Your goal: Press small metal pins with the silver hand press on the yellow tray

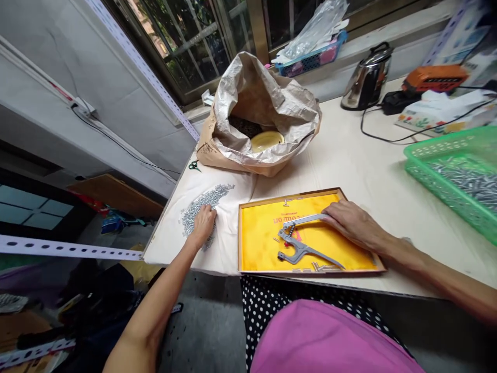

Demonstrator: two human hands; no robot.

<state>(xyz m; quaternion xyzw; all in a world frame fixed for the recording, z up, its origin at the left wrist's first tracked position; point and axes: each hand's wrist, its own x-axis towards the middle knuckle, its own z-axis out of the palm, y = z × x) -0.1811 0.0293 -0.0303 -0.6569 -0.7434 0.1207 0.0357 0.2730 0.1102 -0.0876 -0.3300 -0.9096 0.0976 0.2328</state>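
My right hand (349, 220) grips the upper handle of grey metal hand-press pliers (297, 248). Their jaws are apart and the lower handle hangs free above a shallow tray (248, 238) with a yellow lining. A few small metal pins (318, 267) lie along the tray's near edge, and others near its far edge. At the left, my left hand (205, 225) rests at a heap of small silvery metal pins (204, 202) on the cloth. Its fingers are curled together; whatever is between them is hidden.
An open paper sack (260, 163) stands behind the tray, a yellow bowl (267, 140) and dark contents inside. Green-handled scissors (194, 166) lie left of it. A green basket (446, 181) of metal pieces sits at right. Behind are a kettle (367, 77) and a cord (392, 140).
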